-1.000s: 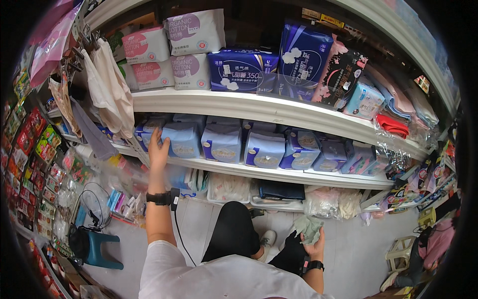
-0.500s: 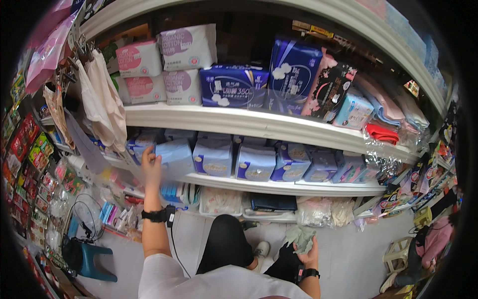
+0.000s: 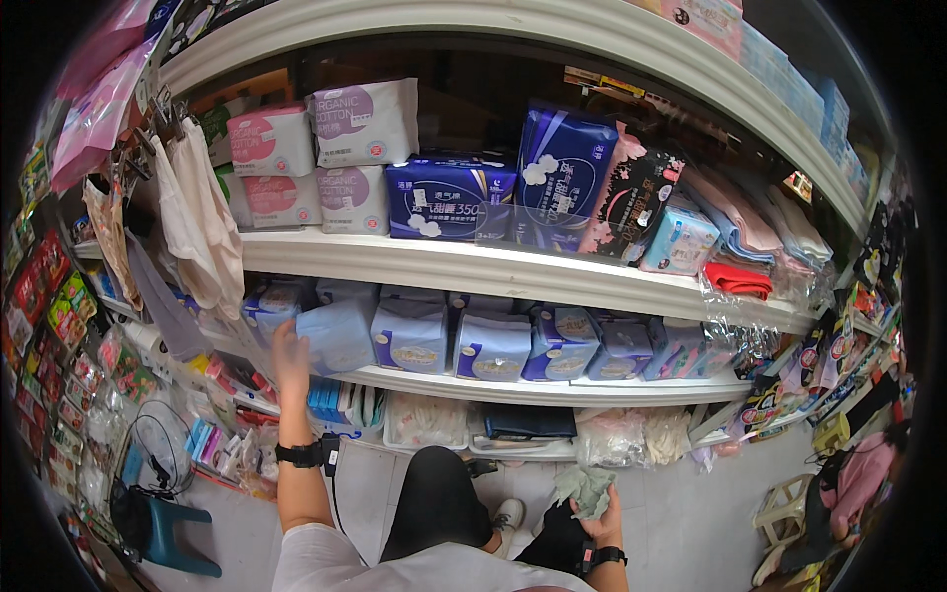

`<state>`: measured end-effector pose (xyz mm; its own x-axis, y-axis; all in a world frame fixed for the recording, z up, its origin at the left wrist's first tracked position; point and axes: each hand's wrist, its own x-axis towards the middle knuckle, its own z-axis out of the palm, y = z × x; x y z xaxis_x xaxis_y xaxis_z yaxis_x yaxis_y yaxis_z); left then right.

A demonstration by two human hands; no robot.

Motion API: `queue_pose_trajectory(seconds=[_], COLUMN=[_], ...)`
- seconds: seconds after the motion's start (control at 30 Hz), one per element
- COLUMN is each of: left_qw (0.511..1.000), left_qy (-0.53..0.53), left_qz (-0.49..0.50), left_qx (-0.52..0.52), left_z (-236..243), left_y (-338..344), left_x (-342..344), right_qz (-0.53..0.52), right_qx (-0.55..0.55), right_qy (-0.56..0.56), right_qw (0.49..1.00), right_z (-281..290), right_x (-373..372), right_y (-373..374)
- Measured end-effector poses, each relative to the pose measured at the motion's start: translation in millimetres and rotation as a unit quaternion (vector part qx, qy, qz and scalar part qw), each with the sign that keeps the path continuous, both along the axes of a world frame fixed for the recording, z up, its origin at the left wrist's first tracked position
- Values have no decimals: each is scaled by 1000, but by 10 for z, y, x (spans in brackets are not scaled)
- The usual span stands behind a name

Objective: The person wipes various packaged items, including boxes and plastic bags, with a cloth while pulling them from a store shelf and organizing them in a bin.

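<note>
packs (image 3: 408, 337) labelled | left grip (image 3: 290, 363) beside, blurred, openness unclear | right grip (image 3: 609, 520) clasping cloth (image 3: 585, 491)

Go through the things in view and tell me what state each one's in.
Grey-green cloth: crumpled
Right hand: gripping the cloth
Light-blue pack: tilted
Left hand: beside that pack, blurred; grip unclear
Pale garments: hanging from clips
Red fabric: folded
Pink packs: stacked

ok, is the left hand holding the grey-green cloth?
No, the right hand holds the grey-green cloth; the left hand is beside a light-blue pack.
</note>
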<state>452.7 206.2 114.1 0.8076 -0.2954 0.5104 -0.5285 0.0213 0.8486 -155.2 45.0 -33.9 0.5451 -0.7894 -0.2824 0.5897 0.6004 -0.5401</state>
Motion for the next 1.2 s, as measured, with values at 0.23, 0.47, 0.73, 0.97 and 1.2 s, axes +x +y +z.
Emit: queue_pose_trajectory(seconds=[0.23,0.47,0.73,0.97,1.2], left_qw=[998,998,994,999,954], left_qy=[36,-29,-66,-10,101], left_qz=[-24,30,81,31,-122], left_qx=[-38,-36,25,-26,-254], left_z=[-39,-192,-238,-358,-159], left_y=[15,26,47,103,494], left_x=[12,181,170,261,-190], right_qz=[4,0,-5,-5,8], right_qx=[9,2,25,14,3], right_qy=[2,-2,-9,-16,4], right_qw=[1000,1000,1000,1000,1000], right_z=[-50,-44,-19,-11,140], right_x=[-37,-14,-21,15,151], right_y=[-8,2,12,15,15])
